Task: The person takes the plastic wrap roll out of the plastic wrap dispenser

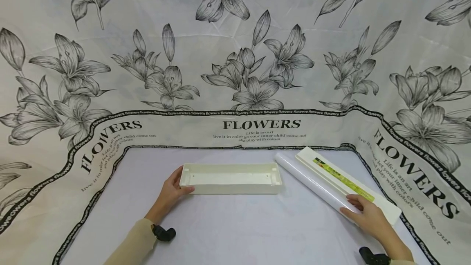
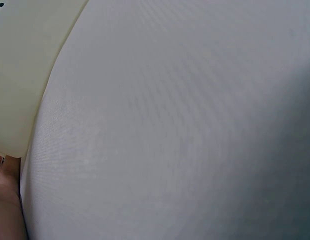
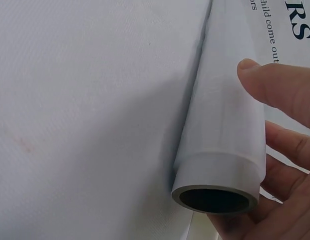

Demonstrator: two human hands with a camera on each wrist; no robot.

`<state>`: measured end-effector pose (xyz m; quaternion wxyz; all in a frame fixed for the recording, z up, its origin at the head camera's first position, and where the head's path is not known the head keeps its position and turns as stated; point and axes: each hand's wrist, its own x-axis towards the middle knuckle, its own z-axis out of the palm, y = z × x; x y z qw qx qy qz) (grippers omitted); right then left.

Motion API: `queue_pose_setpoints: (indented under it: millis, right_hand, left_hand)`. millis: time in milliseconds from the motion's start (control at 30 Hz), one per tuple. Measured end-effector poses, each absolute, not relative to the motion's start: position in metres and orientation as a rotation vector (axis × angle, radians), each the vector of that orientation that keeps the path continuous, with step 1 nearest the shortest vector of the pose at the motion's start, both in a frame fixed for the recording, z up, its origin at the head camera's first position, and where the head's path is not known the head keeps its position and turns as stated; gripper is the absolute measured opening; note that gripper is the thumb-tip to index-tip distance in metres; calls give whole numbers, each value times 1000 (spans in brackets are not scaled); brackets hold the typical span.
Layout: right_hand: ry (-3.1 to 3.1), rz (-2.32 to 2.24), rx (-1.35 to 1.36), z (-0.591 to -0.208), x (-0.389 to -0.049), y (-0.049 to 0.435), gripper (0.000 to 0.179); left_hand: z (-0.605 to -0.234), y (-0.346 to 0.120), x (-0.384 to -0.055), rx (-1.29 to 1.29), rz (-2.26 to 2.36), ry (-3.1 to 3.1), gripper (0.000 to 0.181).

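Note:
A long off-white plastic box [image 1: 235,189], hollow side up, lies across the middle of the white table. My left hand [image 1: 172,189] grips its left end, thumb at the front corner and fingers round the back. Only part of the box [image 2: 25,75] and a bit of that hand [image 2: 9,205] enter the left wrist view. Over to the right, my right hand [image 1: 371,216] holds the near end of a roll of plastic wrap [image 1: 312,183]. In the right wrist view the thumb lies on top of the roll [image 3: 222,110], fingers on the far side, its hollow core facing the camera.
Alongside the roll lies a long off-white lid [image 1: 391,211] bearing a yellow-green label [image 1: 344,179]. White cloth with a floral print [image 1: 257,128] borders the table at the back and sides. Dark wrist devices [image 1: 164,233] sit on both wrists.

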<state>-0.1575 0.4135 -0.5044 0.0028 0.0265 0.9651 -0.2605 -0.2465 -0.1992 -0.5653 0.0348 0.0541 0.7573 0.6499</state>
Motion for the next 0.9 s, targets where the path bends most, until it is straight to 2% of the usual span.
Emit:
queue_pose_setpoints:
  millis: [233, 733, 900]
  right_hand:
    - [3001, -808, 102, -502, -160, 406, 72]
    - [3078, -815, -33, -502, -166, 396, 62]
    - [3081, -823, -70, -498, -167, 391, 61]
  left_hand:
    - [-568, -200, -249, 170, 1993, 2333, 99]
    - [-566, -201, -249, 166, 1992, 2337, 98]
    - [-564, -203, -250, 147, 1968, 2333, 103]
